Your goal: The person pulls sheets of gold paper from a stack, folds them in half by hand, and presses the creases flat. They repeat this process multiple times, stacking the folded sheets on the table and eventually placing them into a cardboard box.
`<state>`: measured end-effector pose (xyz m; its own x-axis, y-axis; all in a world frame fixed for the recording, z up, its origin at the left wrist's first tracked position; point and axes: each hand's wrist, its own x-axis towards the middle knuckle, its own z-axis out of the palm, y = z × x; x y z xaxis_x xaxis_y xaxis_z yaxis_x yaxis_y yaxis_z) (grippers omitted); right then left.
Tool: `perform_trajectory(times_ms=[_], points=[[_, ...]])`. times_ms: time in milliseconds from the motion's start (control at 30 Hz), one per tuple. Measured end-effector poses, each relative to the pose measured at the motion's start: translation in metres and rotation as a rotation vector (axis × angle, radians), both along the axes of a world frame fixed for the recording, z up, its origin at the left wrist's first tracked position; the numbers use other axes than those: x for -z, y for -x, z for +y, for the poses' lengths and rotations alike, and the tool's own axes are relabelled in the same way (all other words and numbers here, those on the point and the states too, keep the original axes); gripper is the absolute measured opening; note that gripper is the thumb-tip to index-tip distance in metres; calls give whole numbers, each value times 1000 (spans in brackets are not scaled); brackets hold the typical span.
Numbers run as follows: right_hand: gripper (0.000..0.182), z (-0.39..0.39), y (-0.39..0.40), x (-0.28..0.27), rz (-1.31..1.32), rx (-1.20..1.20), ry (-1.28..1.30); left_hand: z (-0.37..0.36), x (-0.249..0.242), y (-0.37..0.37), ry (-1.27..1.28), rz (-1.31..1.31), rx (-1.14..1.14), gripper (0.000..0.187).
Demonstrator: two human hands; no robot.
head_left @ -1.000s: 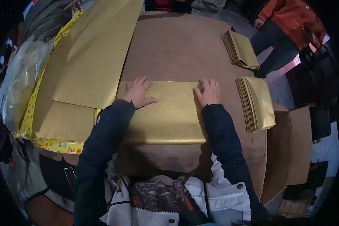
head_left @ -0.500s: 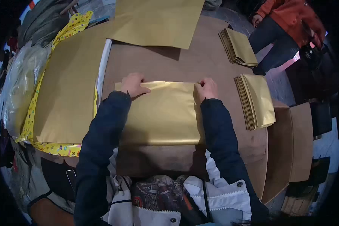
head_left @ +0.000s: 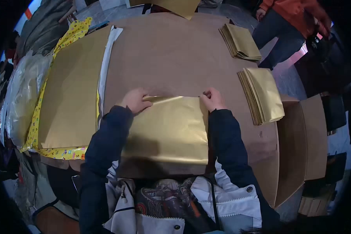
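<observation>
Before me lies a folded sheet of gold paper, its near edge close to the table's front. My left hand grips the paper's far left corner, thumb on top and the other fingers partly hidden. At the far right corner, my right hand pinches the paper's edge between thumb and curled fingers. To the left lies a flat stack of large gold sheets on yellow patterned wrapping.
Two piles of folded gold paper sit along the right side of the brown tabletop. An open cardboard box adjoins its right edge. Clear plastic lies at left. Another person in an orange top stands far right.
Both my hands and the folded gold paper have come closer to me. The large gold sheet at the far side has moved away, to the table's far edge.
</observation>
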<state>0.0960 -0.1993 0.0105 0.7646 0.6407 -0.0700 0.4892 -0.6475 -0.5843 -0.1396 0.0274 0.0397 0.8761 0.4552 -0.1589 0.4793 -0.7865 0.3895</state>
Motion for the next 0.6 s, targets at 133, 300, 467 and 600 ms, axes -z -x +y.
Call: perform_trajectory(times_ms=[133,300,467,600], points=[[52,-30,10,-9,37,72,-151,-24,-8,17,63,-243,-13,23],[54,-60,31,-25,69,30,-239,-34,-12,28,238,-364,-115,24],[24,-59,56,-27,149,82,-647,-27,-14,34,322,-460,-94,24],[16,-59,66,-34,-64,22,-732,-29,-22,36,316,-429,-164,23]])
